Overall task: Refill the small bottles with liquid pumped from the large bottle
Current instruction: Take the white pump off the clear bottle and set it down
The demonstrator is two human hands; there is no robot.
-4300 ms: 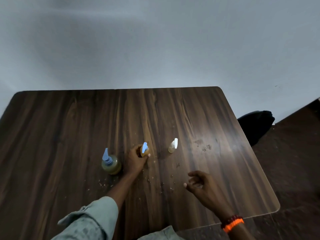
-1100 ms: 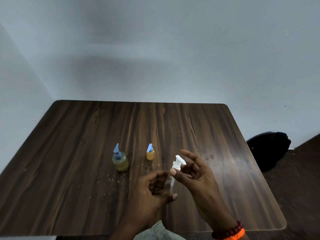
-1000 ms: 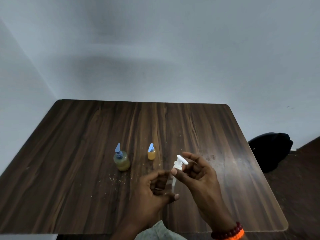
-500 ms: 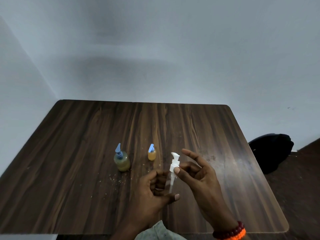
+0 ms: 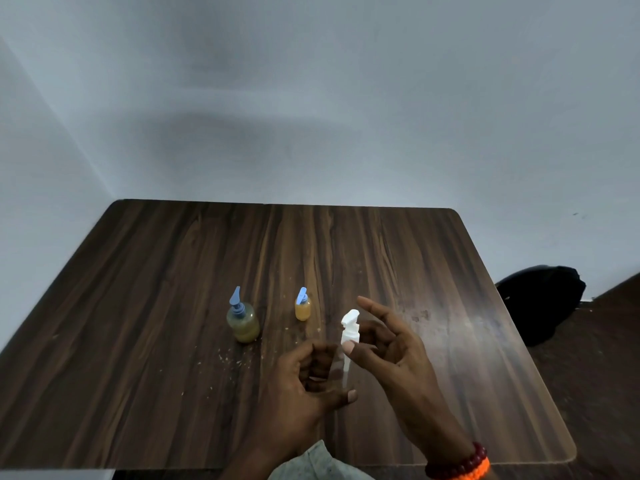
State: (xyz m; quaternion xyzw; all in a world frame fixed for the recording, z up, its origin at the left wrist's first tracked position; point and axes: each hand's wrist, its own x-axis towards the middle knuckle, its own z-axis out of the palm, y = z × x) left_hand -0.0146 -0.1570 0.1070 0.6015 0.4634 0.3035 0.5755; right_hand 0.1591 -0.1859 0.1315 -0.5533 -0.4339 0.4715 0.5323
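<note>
A white pump is sitting low at centre frame, its tube dropping between both hands. The right hand is pinching its collar with thumb and fingers, forefinger lifting away. The left hand is curling shut around something mostly hidden. Left of centre, the big bottle and a small bottle are standing on the table, blue-topped. No writing is showing.

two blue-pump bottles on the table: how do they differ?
The large bottle is wider, with murky olive-green liquid; the small orange bottle is slimmer, its liquid bright orange. The large bottle stands further left and nearer the person. Both stand upright on the table, untouched, with blue pump heads on.
</note>
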